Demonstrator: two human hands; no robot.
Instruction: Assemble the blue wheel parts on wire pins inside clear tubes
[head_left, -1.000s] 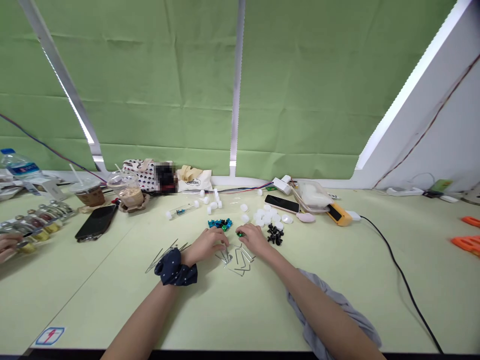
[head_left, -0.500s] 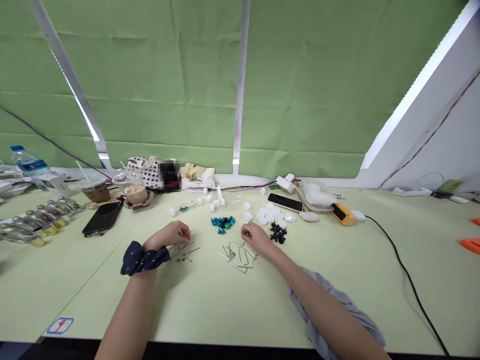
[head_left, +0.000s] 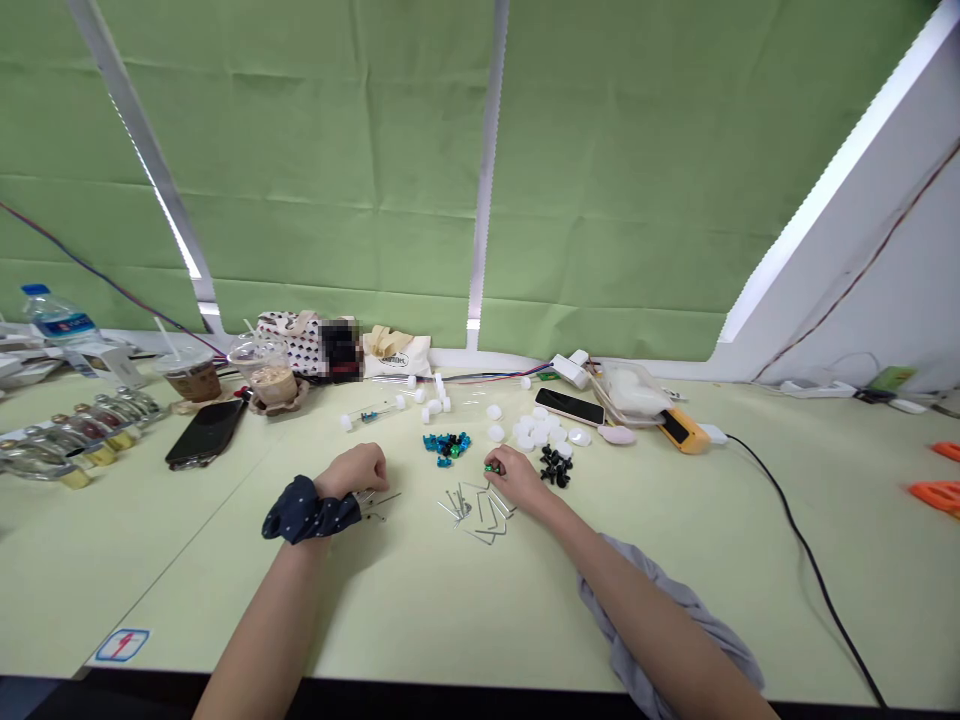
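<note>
Bright, diffuse light; wide-angle edge distortion

Green blinds (head_left: 660, 180) behind pale table (head_left: 435, 620)

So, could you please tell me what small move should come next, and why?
Perhaps the left hand should lift one of the thin rods, since it is right by them while the right hand pinches a small green piece.

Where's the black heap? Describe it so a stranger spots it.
On the pale table, find the right hand. Just right of it lies the black heap, on the near side of the white discs; its dark colour sets it apart.
</note>
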